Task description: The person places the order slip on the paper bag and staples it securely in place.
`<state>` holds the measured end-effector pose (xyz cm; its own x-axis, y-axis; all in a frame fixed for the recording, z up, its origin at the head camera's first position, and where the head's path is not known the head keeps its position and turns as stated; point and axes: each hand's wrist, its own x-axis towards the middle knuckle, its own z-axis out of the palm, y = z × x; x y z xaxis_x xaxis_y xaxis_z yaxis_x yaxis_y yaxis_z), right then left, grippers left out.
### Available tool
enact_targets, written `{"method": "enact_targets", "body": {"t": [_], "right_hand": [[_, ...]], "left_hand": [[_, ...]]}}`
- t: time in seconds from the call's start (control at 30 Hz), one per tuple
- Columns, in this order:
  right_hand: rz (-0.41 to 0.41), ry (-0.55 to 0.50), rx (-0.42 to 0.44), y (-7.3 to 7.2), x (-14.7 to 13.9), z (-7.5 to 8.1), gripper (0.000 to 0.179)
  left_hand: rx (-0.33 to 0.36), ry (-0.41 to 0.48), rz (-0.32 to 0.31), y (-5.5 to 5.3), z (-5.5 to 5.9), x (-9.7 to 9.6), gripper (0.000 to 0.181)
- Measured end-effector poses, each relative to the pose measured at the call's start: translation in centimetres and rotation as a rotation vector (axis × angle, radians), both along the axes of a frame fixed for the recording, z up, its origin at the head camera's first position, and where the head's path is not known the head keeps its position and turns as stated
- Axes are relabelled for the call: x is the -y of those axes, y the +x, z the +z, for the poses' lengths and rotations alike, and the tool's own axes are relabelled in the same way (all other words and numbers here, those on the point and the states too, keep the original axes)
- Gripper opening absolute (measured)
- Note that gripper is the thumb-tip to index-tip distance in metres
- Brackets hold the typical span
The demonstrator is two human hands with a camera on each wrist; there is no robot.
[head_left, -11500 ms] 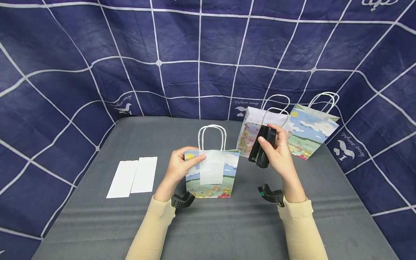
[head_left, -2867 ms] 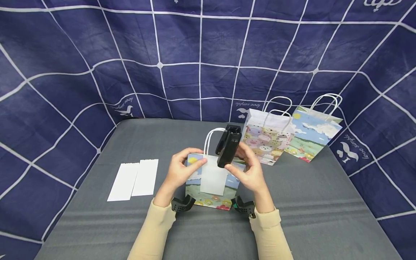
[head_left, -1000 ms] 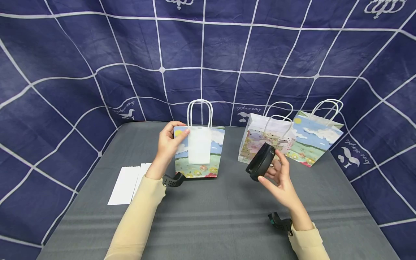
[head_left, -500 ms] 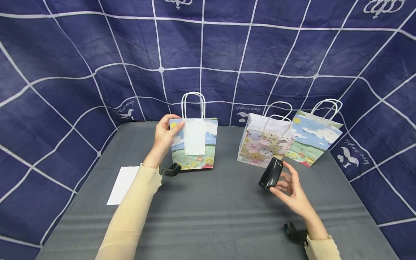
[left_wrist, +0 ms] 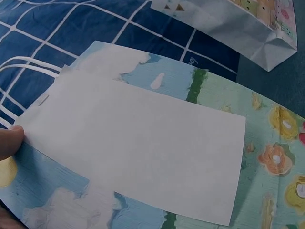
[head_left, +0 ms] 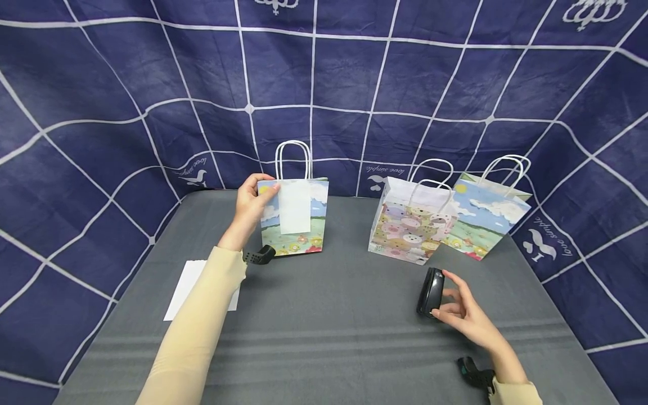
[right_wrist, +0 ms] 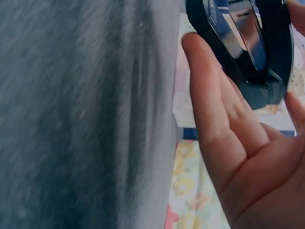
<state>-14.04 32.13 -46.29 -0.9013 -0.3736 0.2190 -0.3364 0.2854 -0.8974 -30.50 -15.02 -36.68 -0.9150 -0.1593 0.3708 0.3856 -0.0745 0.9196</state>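
My left hand [head_left: 247, 207] pinches the upper left edge of a small paper gift bag [head_left: 317, 226] with a flower-meadow print and white twisted handles. A white paper slip [head_left: 295, 209] lies against its front. In the left wrist view a staple [left_wrist: 44, 100] shows near the slip's top edge, and my thumb [left_wrist: 10, 141] touches its corner. At the right, my right hand [head_left: 469, 320] grips a black stapler [head_left: 430, 293] between thumb and fingers. The right wrist view shows the stapler [right_wrist: 276, 33] cut off by the frame's top. I cannot tell whether it touches the table.
An animal-print gift bag [head_left: 409, 230] and another meadow-print gift bag [head_left: 488, 211] stand at the back right. White paper [head_left: 184, 284] lies on the grey table [head_left: 349, 337] at the left, partly behind my left sleeve [head_left: 194, 326]. A blue checked cloth [head_left: 349, 67] hangs behind.
The left hand has carried the meadow bag back and left, away from the stapler. The right hand has moved the stapler right, nearer the front and lower. Earlier, the stapler was at the bag's top edge.
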Motion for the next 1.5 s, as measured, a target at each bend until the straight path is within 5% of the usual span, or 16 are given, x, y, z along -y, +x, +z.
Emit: {"method": "enact_targets", "body": {"t": [0.3, 0.53, 0.83, 1.13, 1.5], "right_hand": [[0.016, 0.035, 0.143, 0.3, -0.8, -0.9, 0.08], [-0.072, 0.083, 0.126, 0.4, -0.5, -1.3, 0.078], [-0.139, 0.127, 0.118, 0.4, -0.7, -1.6, 0.069], [-0.162, 0.137, 0.168, 0.5, -1.0, -1.9, 0.06], [-0.17, 0.172, 0.027, -0.1, -1.4, -1.2, 0.055]], "left_hand": [[0.02, -0.018, 0.0, -0.8, -0.9, 0.4, 0.023], [0.031, -0.042, -0.036, 0.7, 0.6, 0.2, 0.034], [0.052, -0.079, -0.019, 1.6, 0.0, 0.9, 0.072], [0.085, -0.125, 0.005, 4.3, -1.2, 2.1, 0.079], [0.104, -0.331, 0.05, 8.8, -2.8, 5.2, 0.062]]}}
